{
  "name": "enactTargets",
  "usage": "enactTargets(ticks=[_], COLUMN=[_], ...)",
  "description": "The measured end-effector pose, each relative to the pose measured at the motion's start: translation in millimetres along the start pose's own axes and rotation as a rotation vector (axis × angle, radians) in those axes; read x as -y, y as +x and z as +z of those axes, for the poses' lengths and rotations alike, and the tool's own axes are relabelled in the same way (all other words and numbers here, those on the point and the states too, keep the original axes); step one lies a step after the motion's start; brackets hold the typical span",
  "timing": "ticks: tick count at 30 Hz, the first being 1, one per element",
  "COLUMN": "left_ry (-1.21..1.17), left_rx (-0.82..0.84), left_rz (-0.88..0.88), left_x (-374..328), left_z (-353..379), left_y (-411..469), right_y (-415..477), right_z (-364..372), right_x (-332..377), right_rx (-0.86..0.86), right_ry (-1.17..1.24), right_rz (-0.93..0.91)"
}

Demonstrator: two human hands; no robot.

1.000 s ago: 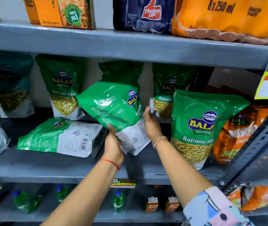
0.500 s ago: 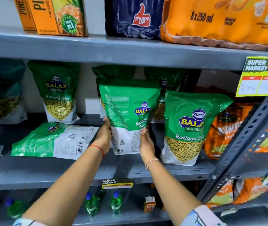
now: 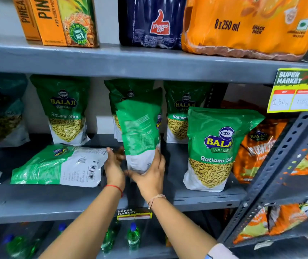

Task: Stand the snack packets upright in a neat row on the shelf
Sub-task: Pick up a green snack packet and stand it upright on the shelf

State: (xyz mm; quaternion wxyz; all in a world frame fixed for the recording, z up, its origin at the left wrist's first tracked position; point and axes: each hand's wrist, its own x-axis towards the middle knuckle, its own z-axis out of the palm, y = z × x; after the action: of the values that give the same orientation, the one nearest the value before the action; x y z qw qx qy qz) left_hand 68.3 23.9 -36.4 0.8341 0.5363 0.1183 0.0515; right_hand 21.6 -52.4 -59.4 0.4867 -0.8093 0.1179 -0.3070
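On the grey shelf [image 3: 37, 202], far left, a dark teal packet [image 3: 1, 111] stands at the back, then an upright green packet [image 3: 66, 109]. Nearer, a flat packet [image 3: 56, 165] lies on its side, barcode up. Just right of it, the left hand [image 3: 114, 167] and right hand [image 3: 149, 176] grasp the bottom of the held packet [image 3: 140, 131], upright and turned edge-on, in front of a back packet [image 3: 129, 90]. Further right another back packet [image 3: 183, 109] stands far, with a front packet [image 3: 215, 148] upright near the edge. Orange packets [image 3: 256, 148] sit rightmost.
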Motion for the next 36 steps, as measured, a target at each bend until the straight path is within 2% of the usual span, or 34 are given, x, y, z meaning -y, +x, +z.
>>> enactTargets(ticks=[4,9,15,20,24,27,29,32,36], left_ry=[-0.116,0.049,0.357,0.368,0.299,0.443,0.497,0.496,0.491], left_rx=[-0.053,-0.021,0.275,0.288,0.227,0.349,0.423,0.441,0.427], left_rz=[0.083,0.116,-0.158,-0.192,-0.070,-0.011,-0.078,-0.193,-0.221], left_x=[10.5,9.5,10.2,15.5,20.6,21.1,21.5,22.1,18.6], left_z=[4.2,14.6,19.6,16.0,4.7,-10.3,-17.0,-24.1,-31.5], left_y=[-12.7,7.3,46.1,58.2,52.8,41.2,33.6,21.9,2.3], right_y=[11.9,31.6,47.8,59.5,59.2,48.9,43.2,33.8,22.2], right_z=[-5.5,-22.4,-37.9,-40.4,-40.0,-38.4,-40.7,-49.5,-59.8], right_x=[-3.8,-22.1,-42.9,-60.4,-69.6,-74.0,-74.7,-72.9,-71.3], right_rx=[0.009,0.072,0.183,0.335,0.356,0.389,0.415,0.445,0.450], right_ry=[0.038,0.105,0.378,0.382,0.328,0.291,0.249,0.216,0.134], right_rz=[-0.031,0.009,0.198,0.249,0.323,0.380,0.396,0.409,0.412])
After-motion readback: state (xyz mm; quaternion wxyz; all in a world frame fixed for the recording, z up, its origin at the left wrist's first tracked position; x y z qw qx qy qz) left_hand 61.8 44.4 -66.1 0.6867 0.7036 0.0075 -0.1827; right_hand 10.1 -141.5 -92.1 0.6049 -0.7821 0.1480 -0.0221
